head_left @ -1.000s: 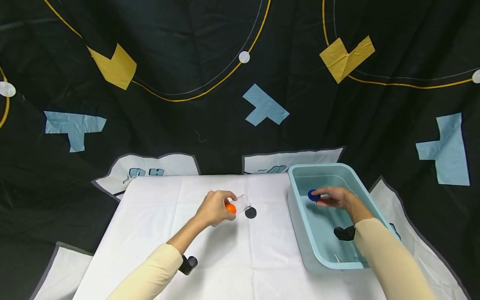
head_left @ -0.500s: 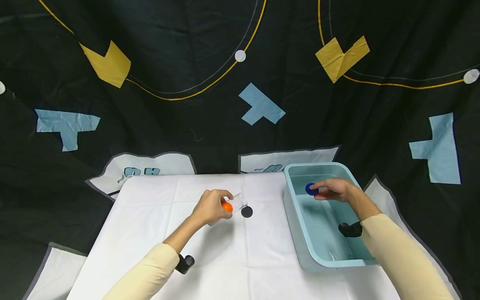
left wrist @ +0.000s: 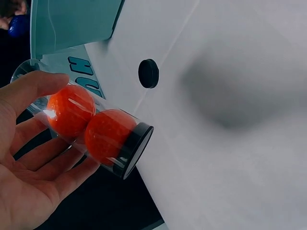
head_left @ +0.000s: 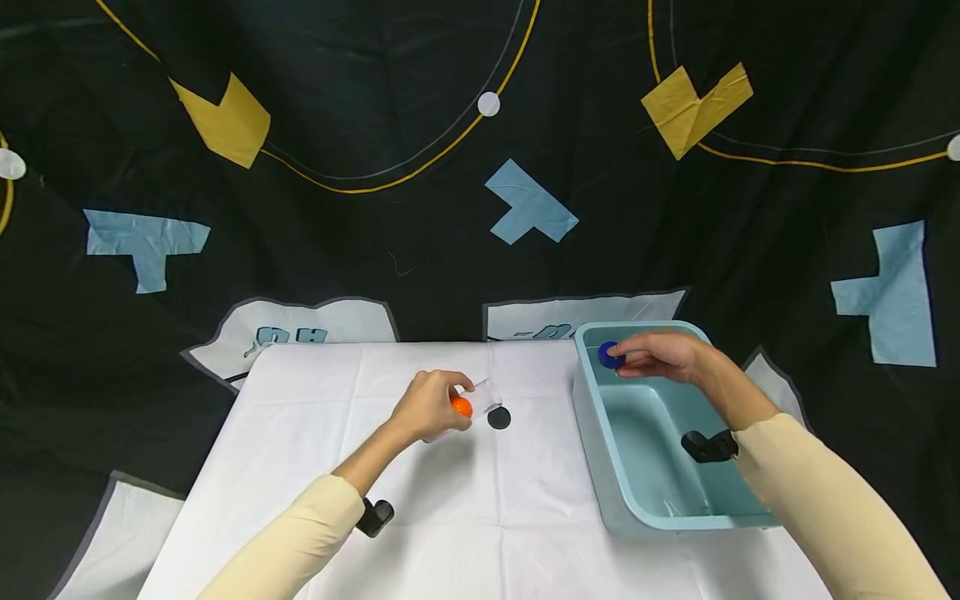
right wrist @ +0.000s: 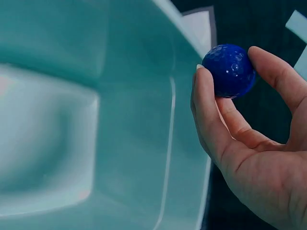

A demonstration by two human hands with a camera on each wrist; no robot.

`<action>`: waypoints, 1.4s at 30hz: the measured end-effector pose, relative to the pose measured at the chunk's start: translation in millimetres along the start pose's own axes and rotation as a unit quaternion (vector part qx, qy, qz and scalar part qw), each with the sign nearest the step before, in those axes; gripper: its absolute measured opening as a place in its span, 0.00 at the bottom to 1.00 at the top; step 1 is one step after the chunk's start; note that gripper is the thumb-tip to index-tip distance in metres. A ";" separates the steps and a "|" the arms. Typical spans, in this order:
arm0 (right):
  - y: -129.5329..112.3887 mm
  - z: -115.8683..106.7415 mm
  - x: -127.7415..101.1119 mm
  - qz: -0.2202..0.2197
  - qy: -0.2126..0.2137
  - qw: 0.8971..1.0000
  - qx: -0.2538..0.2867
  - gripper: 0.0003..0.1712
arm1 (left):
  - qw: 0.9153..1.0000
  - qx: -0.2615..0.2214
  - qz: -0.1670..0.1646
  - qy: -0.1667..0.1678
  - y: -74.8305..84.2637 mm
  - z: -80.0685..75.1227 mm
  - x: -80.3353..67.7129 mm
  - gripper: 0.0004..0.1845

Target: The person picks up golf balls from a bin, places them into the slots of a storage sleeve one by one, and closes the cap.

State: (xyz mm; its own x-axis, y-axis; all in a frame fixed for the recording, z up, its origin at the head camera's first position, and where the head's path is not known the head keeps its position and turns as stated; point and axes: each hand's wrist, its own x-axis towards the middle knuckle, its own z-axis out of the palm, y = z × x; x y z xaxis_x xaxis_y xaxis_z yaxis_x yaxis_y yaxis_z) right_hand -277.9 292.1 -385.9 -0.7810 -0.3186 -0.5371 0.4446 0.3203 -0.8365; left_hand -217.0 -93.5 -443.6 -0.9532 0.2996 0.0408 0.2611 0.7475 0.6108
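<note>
Left fingers [left wrist: 76, 177] grip a tube [left wrist: 79, 141] of orange balls [left wrist: 108, 136], right fingers [right wrist: 206, 103] a blue ball [right wrist: 229, 71].

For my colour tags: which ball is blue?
The blue ball pinched by the right hand; the two orange balls are inside the clear tube in the left hand.

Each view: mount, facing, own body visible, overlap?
Head: worn on head, facing forward-down at the white cloth-covered table; left grip, right grip, cream fabric sleeves show.
Left wrist: worn there, facing left grip holding clear plastic tube; right grip partly visible.
Right wrist: worn there, facing right grip pinching shiny blue ball; only that grip shows.
Head and left wrist share the round black cap.
</note>
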 end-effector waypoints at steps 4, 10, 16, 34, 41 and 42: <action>-15.2 10.9 -2.0 -0.013 -0.007 1.000 -0.017 0.10 | 1.000 0.001 -0.003 -0.002 2.1 -0.5 1.0 0.21; -26.2 35.6 3.9 -0.012 -0.005 0.999 -0.040 0.24 | 1.000 0.000 -0.004 0.000 2.7 -0.7 2.0 0.21; -24.2 63.4 15.5 -0.002 -0.002 0.998 -0.058 0.25 | 1.000 -0.003 0.000 -0.004 4.1 1.0 2.4 0.21; -19.6 129.2 37.4 -0.001 -0.014 0.999 -0.048 0.16 | 1.000 0.004 0.022 0.001 5.7 6.2 3.9 0.22; -15.5 140.3 40.1 -0.008 -0.024 0.999 -0.039 0.16 | 1.000 0.001 0.022 -0.004 6.0 8.7 3.6 0.23; -15.0 141.7 40.4 -0.009 -0.025 0.999 -0.040 0.16 | 1.000 0.001 0.021 -0.004 6.6 8.7 3.5 0.23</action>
State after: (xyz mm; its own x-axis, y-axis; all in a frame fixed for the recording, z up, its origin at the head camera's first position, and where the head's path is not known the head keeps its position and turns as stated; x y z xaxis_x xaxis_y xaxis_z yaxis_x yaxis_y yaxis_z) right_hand -254.0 148.0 -410.5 -0.7647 -0.3676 -0.5292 0.3938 0.3834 -0.8354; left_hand -217.2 -82.3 -446.3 -0.9400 0.3359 0.0603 0.3016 0.7351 0.6071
